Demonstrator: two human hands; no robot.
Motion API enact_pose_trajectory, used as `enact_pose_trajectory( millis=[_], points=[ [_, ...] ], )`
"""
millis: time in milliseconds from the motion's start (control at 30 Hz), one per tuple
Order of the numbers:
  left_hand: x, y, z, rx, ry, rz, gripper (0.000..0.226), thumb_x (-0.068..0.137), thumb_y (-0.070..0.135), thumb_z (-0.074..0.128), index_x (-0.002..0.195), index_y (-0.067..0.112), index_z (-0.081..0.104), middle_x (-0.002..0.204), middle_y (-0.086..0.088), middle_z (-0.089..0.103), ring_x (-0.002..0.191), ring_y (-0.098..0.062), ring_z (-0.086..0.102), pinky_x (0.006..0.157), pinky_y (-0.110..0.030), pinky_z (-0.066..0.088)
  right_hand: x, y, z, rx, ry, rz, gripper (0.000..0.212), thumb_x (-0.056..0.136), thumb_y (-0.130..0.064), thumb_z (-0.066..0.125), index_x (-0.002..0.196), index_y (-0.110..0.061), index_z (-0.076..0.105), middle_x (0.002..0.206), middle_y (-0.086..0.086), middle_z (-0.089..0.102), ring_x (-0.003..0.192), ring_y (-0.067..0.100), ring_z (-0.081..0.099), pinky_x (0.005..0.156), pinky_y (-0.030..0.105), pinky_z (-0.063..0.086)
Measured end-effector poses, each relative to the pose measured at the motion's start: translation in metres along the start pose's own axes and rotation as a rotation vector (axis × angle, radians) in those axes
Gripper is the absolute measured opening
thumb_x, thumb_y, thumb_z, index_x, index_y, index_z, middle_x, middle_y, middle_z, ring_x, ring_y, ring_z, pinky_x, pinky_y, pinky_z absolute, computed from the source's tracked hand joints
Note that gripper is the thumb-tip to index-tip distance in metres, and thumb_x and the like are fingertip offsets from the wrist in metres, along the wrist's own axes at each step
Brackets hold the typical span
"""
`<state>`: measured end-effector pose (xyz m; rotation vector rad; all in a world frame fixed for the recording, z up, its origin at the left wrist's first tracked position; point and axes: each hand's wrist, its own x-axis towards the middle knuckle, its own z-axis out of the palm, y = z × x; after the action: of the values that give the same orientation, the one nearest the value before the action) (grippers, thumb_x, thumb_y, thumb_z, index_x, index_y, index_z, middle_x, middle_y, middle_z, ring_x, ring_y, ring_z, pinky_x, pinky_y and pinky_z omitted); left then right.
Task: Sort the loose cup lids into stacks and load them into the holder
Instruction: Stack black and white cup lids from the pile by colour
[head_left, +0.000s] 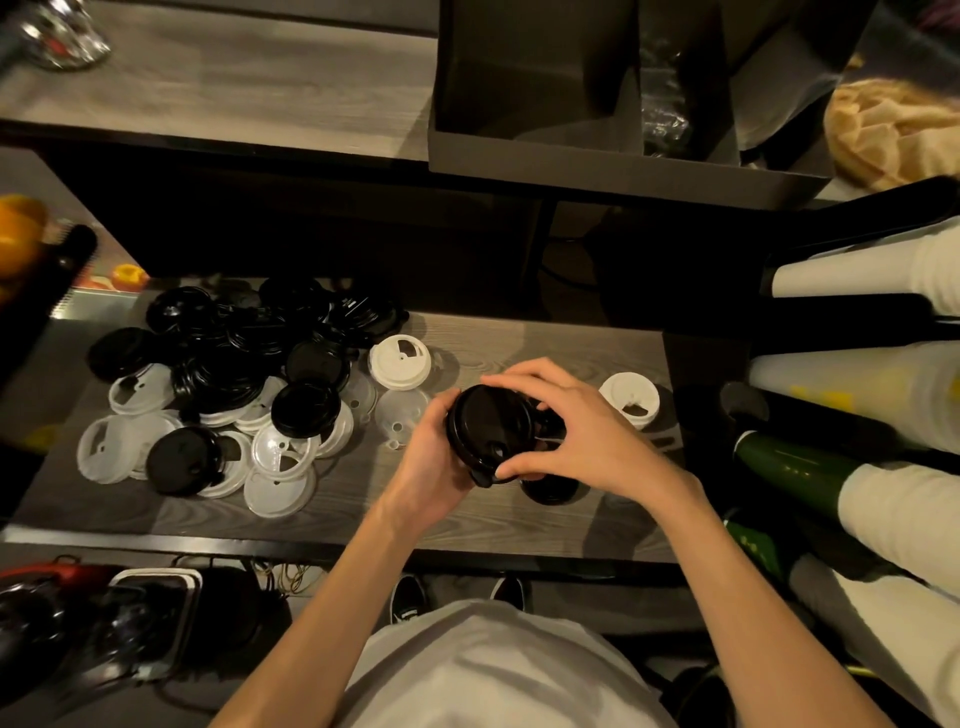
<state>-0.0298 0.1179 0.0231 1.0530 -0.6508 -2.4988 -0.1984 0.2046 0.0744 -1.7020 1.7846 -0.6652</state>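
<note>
A stack of black lids (488, 428) is held above the wooden counter (519, 343), gripped from the left by my left hand (431, 462) and from the right by my right hand (576, 431). Below it a black lid (550, 488) rests on the counter. A loose pile of black lids (249, 343) mixed with white and clear lids (280, 452) lies at the left. One white lid (399, 362) sits apart behind my hands, another white lid stack (630, 399) to the right. The dark compartmented holder (597, 171) stands on the upper shelf.
Cup dispensers with white cups (857, 275) and a green sleeve (789, 467) line the right side. A bag of pastries (893, 130) sits at the upper right, oranges (18, 234) at the far left. Boxes and cables lie below the counter's front edge.
</note>
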Motion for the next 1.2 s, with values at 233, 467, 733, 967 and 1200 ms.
enact_pose_trajectory(
  millis=[233,467,733,967,1200],
  points=[
    [-0.005,0.005,0.012,0.047,-0.030,0.005,0.065,0.105,0.058,0.026,0.129,0.013,0.066,0.130,-0.016,0.069,0.122,-0.031,0.065,0.109,-0.050,0.045,0.000,-0.001,-0.001,-0.008,0.012,0.036,0.085,0.074,-0.051,0.088,0.149,-0.044,0.047,0.137,-0.027,0.041,0.126,-0.009,0.041,0.106,0.024,0.043],
    [-0.002,0.011,0.036,0.262,-0.074,0.013,0.078,0.099,0.071,0.018,0.119,0.019,0.072,0.120,-0.009,0.075,0.114,-0.021,0.071,0.104,-0.044,0.050,-0.007,0.009,-0.011,0.041,0.033,0.115,0.082,0.071,-0.061,0.085,0.142,-0.056,0.044,0.138,-0.026,0.048,0.131,0.002,0.048,0.112,0.040,0.045],
    [0.031,0.024,0.060,0.431,-0.127,0.027,0.070,0.102,0.067,0.020,0.129,0.023,0.066,0.124,-0.007,0.073,0.116,-0.024,0.069,0.097,-0.050,0.056,-0.009,0.030,-0.034,0.066,0.246,0.184,0.082,0.072,-0.051,0.089,0.144,-0.047,0.049,0.141,-0.023,0.053,0.127,-0.006,0.047,0.110,0.024,0.039],
    [0.036,0.016,0.059,0.289,-0.201,0.024,0.045,0.106,0.049,0.037,0.129,0.023,0.065,0.125,-0.011,0.072,0.114,-0.026,0.070,0.092,-0.046,0.058,-0.010,0.046,-0.041,0.252,0.224,0.279,0.078,0.071,-0.045,0.092,0.141,-0.044,0.055,0.139,-0.016,0.058,0.126,0.004,0.059,0.109,0.037,0.052],
    [0.051,0.013,0.057,0.272,-0.215,0.008,0.048,0.106,0.050,0.040,0.141,0.021,0.056,0.131,-0.014,0.068,0.124,-0.031,0.064,0.105,-0.053,0.051,-0.004,0.056,-0.049,0.325,0.160,0.359,0.068,0.078,-0.038,0.087,0.139,-0.044,0.056,0.129,-0.027,0.053,0.119,-0.017,0.042,0.095,0.010,0.036]
  ],
)
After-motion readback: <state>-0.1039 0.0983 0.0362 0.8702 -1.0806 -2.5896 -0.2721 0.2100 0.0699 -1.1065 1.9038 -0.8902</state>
